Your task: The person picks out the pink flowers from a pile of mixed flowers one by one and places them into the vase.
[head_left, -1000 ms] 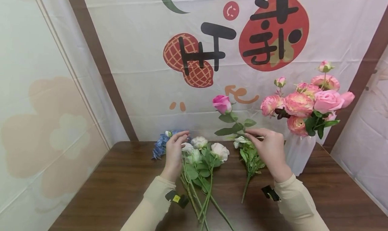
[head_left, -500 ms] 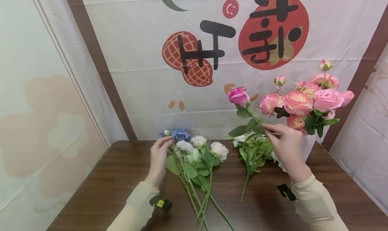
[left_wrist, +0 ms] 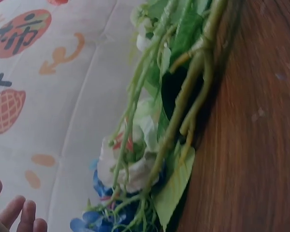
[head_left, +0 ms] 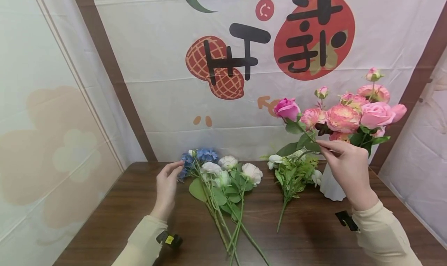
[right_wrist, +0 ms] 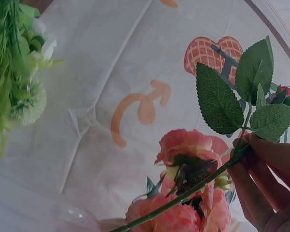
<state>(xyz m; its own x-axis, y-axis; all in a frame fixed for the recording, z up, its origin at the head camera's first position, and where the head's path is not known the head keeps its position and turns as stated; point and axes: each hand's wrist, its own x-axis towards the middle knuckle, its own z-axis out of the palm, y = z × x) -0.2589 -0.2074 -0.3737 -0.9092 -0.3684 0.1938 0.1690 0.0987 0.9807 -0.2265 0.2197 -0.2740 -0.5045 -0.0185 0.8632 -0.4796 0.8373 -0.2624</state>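
My right hand (head_left: 350, 169) pinches the stem of a pink rose (head_left: 287, 109) between thumb and fingers, just in front of the white vase (head_left: 331, 184). In the right wrist view the rose's green stem (right_wrist: 183, 194) slants down from the fingers toward the vase. Pink flowers (head_left: 343, 118) fill the vase, partly behind the hand. My left hand (head_left: 167, 188) hovers with relaxed fingers beside the blue flowers (head_left: 206, 154); nothing is in its grasp. Right of it lie white roses (head_left: 252, 173) with long bare stems. The vase's mouth is hidden behind my right hand.
A green sprig with white blooms (head_left: 291, 177) lies between the white roses and the vase. The brown wooden table (head_left: 118, 219) meets a printed white cloth (head_left: 164, 114) hanging at its back edge.
My right hand has carried the pink rose rightward toward the vase, and its bloom now overlaps the vase's flowers. The left hand has drawn away to the left.
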